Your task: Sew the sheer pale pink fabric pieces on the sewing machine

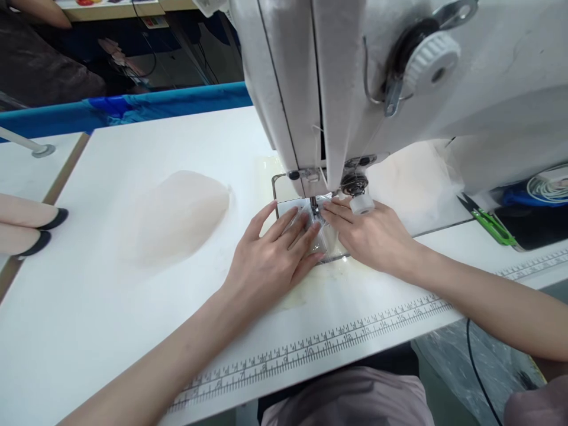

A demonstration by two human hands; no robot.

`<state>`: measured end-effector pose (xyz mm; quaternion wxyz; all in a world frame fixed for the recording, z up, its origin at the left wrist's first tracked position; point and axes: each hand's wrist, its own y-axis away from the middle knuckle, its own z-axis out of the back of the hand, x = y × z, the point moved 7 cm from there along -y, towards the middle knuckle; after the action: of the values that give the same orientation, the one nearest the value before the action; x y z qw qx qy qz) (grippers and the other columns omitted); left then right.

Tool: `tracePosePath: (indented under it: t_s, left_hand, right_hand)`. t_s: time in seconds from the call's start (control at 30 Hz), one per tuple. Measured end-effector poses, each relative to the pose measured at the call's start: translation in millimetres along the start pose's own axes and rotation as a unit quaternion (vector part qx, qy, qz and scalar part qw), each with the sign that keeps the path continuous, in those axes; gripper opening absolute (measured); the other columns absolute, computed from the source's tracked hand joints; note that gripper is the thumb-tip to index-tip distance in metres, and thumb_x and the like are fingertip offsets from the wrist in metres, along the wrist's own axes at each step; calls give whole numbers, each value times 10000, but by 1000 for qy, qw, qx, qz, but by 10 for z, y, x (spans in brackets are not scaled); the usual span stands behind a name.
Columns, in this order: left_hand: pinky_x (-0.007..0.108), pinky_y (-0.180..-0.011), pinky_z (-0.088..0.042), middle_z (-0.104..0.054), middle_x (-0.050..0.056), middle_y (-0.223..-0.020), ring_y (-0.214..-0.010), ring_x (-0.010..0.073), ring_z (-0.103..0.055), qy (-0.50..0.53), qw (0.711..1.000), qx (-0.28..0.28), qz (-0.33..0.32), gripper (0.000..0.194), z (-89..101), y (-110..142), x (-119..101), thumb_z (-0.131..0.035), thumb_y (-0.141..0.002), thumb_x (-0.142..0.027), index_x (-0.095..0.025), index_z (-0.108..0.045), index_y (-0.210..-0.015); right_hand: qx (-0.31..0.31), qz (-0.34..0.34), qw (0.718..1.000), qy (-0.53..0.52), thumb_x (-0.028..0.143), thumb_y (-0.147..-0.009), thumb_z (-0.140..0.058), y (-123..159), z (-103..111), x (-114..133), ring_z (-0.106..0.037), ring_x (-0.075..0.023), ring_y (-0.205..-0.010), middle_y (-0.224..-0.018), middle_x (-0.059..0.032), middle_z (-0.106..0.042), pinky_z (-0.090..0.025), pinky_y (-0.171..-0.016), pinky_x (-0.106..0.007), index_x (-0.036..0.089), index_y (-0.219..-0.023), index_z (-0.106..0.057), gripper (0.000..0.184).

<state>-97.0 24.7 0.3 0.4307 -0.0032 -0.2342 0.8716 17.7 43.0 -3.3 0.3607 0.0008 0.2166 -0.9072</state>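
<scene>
Two hands flat beside the needle

From where I stand, taking 12 o'clock as straight ahead of the person, the clear piece (325,238) lies on the sewing machine's (293,89) bed, partly under the presser foot (315,207). The left hand (266,260) is palm down, fingers spread, pressing on it and pinching nothing. At its 3 o'clock, the right hand (377,236) reaches toward 10 with fingers extended and close together, tips at the piece's edge; I can't see its thumb.

To do this well, I'd say, press lightly and evenly, so the slippery layer lies smooth without being dragged, and mind those fingertips: they're very near the foot.

The clear piece shows a strip running from the foot toward 5 o'clock; the hands cover too much to tell its full long axis or which end leads. At the left hand's 10 o'clock, a sheer piece (190,207) lies on the tabletop (89,331), its long axis from 2 to 8. Green snips (492,226) sit at the right hand's 3, blades toward 10.
</scene>
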Motion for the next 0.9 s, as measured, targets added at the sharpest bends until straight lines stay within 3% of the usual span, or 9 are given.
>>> tracePosePath:
  t_s: [0.23, 0.63, 0.9]
  left_hand:
    - [513, -1067, -412, -708, 117, -1122, -1119, 253, -638, 2, 1000, -4, 3, 370, -4, -5, -7, -507, -957, -366, -121, -618, -1211]
    - [542, -1049, -428, -682, 113, -1179, -1110, 267, -643, 28, 999, -10, 17, 341, -7, -10, 13, -530, -941, -355, -166, -620, -1210]
    - [540, -1047, -427, -668, 149, -1196, -1143, 286, -621, 19, 1000, -9, 17, 406, -23, -2, 15, -523, -939, -394, -124, -598, -1233]
  right_hand:
    - [-13, 4, 1000, 8, 54, -867, -446, 0, 8, -20, -615, -188, -1051, -1124, -55, -714, -434, -933, -312, 103, -1108, -678, 338]
    - [1, 4, 1000, -16, 55, -867, -459, 0, -29, -29, -615, -205, -1071, -1164, -89, -694, -470, -901, -350, 97, -1102, -675, 322]
    - [-23, 22, 999, -21, 59, -882, -443, 13, -1, -5, -613, -203, -1084, -1146, -92, -700, -396, -1019, -395, 91, -1113, -661, 320]
